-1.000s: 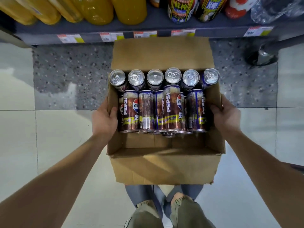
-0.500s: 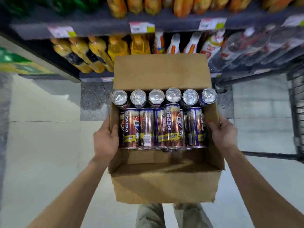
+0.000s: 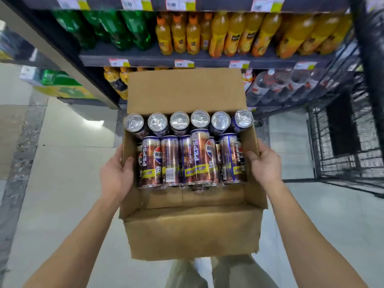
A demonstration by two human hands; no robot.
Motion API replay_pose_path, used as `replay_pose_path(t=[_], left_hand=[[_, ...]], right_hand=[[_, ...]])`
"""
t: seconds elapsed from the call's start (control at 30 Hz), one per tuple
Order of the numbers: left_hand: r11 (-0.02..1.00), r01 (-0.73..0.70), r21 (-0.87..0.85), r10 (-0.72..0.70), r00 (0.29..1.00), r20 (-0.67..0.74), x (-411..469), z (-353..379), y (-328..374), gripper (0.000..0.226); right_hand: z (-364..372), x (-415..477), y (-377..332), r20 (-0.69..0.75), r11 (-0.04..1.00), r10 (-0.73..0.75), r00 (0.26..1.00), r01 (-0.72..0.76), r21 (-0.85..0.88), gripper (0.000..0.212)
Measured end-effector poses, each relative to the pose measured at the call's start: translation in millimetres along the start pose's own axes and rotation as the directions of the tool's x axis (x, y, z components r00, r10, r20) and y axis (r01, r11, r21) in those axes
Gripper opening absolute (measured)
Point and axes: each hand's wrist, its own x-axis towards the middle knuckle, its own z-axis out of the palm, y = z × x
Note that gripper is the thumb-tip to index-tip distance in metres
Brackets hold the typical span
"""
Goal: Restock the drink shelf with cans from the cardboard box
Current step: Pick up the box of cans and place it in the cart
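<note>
Six Pepsi cans [image 3: 179, 120] stand upright in a row along the far wall of the cardboard box [image 3: 187, 231], silver tops up. Just nearer than that row, more Pepsi cans [image 3: 199, 159] lie on their sides, packed side by side, bases toward the near wall. At least one further can lies under them; the count of the lower layer cannot be told. A strip of bare box floor shows between the lying cans and the near wall.

The box is open-topped. Its far flap stands up and its near flap is folded outward and down.

The left hand [image 3: 115, 177] grips the box's left wall, with the thumb hooked over the rim to the inside and the palm flat against the outside. Its other fingers are hidden beyond the wall. The right hand [image 3: 266, 165] grips the right wall the same way, thumb curled over the rim. The box is held clear of the floor [image 3: 68, 163].

Beyond the far flap is the drink shelf [image 3: 207, 63], with price tags [image 3: 184, 63] on its edge. Orange juice bottles [image 3: 228, 34] stand above the box's far flap, with green bottles [image 3: 116, 28] up and to the left of it. Clear bottles [image 3: 276, 84] stand right of the flap.

A black wire cage [image 3: 342, 142] stands right of the box. Trouser legs [image 3: 187, 273] show below its near flap.
</note>
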Motion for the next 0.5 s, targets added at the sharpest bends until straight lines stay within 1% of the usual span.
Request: replay_pose_path(t=[0.2, 0.3, 0.37, 0.5], left_hand=[[0.995, -0.095, -0.007, 0.095, 0.995, 0.013, -69.8, -46.2, -15.2, 0.049], [0.992, -0.127, 0.022, 0.126, 0.991, 0.033, -111.8, -68.3, -17.9, 0.049], [0.989, -0.147, 0.013, 0.146, 0.988, 0.045, -141.2, -79.0, -21.1, 0.049], [0.982, -0.187, 0.012, 0.186, 0.981, 0.061, -196.0, -93.3, -19.1, 0.050]], right_hand=[[-26.5, -96.4, 11.1, -0.037, 0.999, -0.002, 0.999, 0.003, 0.033, 0.043], [-46.4, -152.1, 21.6, -0.046, 0.999, 0.021, 0.999, -0.020, 0.039, 0.037], [-60.9, -184.9, 31.8, -0.058, 0.998, 0.045, 0.997, -0.042, 0.049, 0.038], [-91.5, -244.5, 51.7, -0.078, 0.998, 0.046, 0.996, -0.042, 0.048, 0.045]])
